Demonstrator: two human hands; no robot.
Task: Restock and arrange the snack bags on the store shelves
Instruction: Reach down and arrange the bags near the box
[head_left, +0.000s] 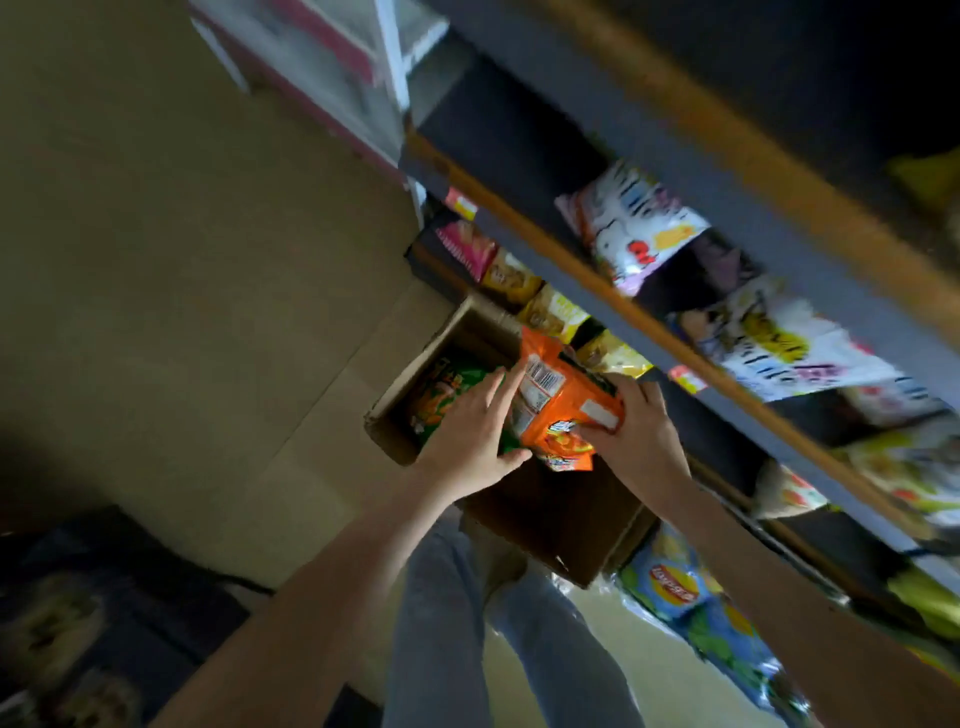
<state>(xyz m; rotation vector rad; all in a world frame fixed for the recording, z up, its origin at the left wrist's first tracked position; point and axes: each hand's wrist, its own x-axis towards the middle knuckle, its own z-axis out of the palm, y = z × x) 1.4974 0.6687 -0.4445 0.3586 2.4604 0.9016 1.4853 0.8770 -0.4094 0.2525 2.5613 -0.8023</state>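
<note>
You hold the orange snack bag (563, 410) over the cardboard box (392, 434), at its shelf-side edge, below the shelf lip (623, 306). Your right hand (641, 439) curls its fingers round one end. Your left hand (467, 436) only presses spread, straight fingers against the other. The slick film could slip from that light support and drop onto the green bags (447, 395).

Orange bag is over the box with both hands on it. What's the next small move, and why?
Probably carry the orange bag right, toward the shelf. The right hand grips its right edge, the left hand lays straight fingers against its back, and it is held above the open cardboard box, where green bags lie.
</note>
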